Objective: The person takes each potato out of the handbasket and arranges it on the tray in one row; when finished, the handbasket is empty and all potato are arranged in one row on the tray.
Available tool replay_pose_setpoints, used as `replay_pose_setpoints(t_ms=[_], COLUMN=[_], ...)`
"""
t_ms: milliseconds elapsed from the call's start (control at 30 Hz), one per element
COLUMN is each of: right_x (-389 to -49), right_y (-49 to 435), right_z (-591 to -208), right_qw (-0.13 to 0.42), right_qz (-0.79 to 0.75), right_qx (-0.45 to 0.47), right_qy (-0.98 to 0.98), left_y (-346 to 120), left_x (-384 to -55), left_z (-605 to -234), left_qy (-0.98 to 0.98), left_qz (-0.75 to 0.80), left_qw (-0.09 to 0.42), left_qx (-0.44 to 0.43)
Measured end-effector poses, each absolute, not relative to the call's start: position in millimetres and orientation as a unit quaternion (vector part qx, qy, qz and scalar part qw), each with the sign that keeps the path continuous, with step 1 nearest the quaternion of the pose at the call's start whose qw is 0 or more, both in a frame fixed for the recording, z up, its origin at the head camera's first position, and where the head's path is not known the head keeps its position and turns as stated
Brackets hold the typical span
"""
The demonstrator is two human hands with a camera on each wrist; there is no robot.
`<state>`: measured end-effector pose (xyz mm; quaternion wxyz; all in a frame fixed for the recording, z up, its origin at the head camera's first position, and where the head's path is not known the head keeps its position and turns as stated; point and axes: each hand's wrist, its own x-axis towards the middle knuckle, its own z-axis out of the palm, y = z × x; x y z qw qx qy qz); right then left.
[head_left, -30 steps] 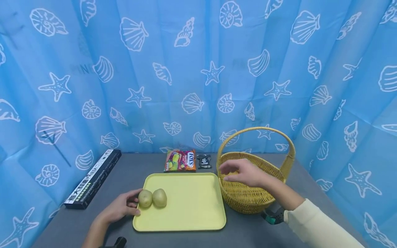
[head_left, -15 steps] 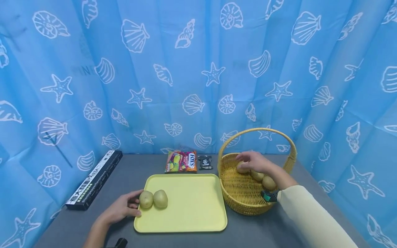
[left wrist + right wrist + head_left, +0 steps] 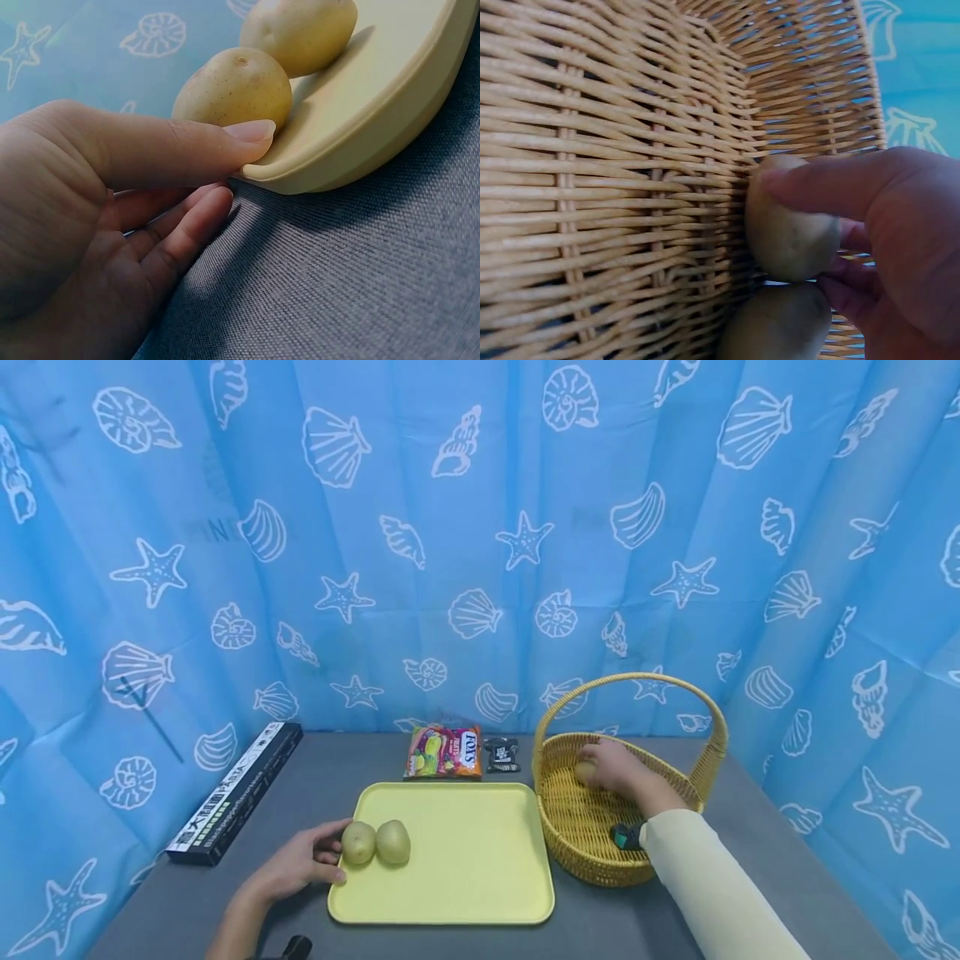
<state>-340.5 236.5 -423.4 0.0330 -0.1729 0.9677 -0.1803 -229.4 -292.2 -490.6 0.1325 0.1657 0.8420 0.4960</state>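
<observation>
Right hand [image 3: 613,768] has lowered into the basket [image 3: 588,870], gripping a potato [image 3: 791,236] (long axis vertical in wrist view).

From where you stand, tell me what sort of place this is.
Likely an indoor table set-up, screened off for the work: a shell-print curtain spans the back and both sides, the grey table stands before it, and a tray lies on top. Nothing shows beyond the curtain.
</observation>
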Motion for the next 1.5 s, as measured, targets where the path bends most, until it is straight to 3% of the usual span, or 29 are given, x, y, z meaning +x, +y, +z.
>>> replay_pose_setpoints(t_ms=[500, 1100, 1500], right_x=[-329.9, -303.7, -253.5], right_y=[210.6, 215.5, 207.6], right_z=[-420.1, -395.1, -380.8], right_qw=[0.094, 0.044, -0.034], right_qz=[-0.169, -0.272, -0.294], right_qx=[-0.220, -0.234, -0.250], right_qy=[0.956, 0.932, 0.922], left_y=[-290.6, -291.5, -292.2], left_x=[-227.5, -226.8, -227.5], left_z=[-488.7, -488.6, -489.3], left_qy=[0.838, 0.840, 0.841], left_qz=[0.501, 0.498, 0.497], left_qw=[0.131, 0.140, 0.140], left_qx=[0.169, 0.165, 0.163])
